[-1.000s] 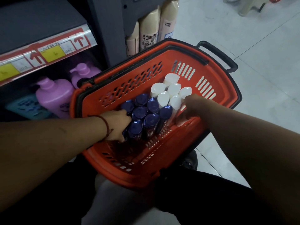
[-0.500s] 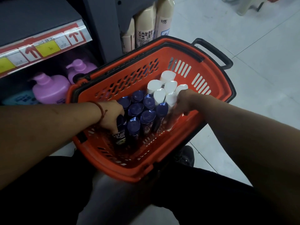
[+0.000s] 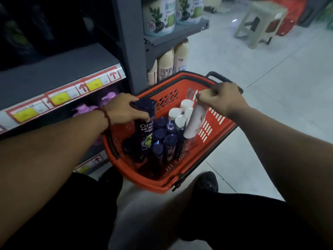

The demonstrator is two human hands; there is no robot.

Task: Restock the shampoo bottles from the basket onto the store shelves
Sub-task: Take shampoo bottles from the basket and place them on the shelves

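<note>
The dark purple plastic shampoo bottle (image 3: pixel 144 134) carries the brand CLEAR in white capitals; the Chinese characters beneath are too small to read. A beige aerosol can (image 3: pixel 165 69) on the far shelf reads 杀虫气雾 downward. The green-and-white round pack (image 3: pixel 159 17) above it shows 36. Red up-arrows mark the white shelf-edge price strip (image 3: pixel 72 93); its yellow tags are illegible. Print on the white plastic bottle (image 3: pixel 195 121) is blurred.

Dim, bluish light overall, brightest on the pale floor (image 3: pixel 279 78) at upper right, with a small glint beside the stool (image 3: pixel 268 9). The shelves (image 3: pixel 54 69) at left sink into deep shadow. The white bottle (image 3: pixel 195 123) in the right hand (image 3: pixel 221 100) is smeared by motion; the dark bottle (image 3: pixel 146 130) in the left hand (image 3: pixel 124 109) reads sharp. Edges bow from the wide lens.
</note>
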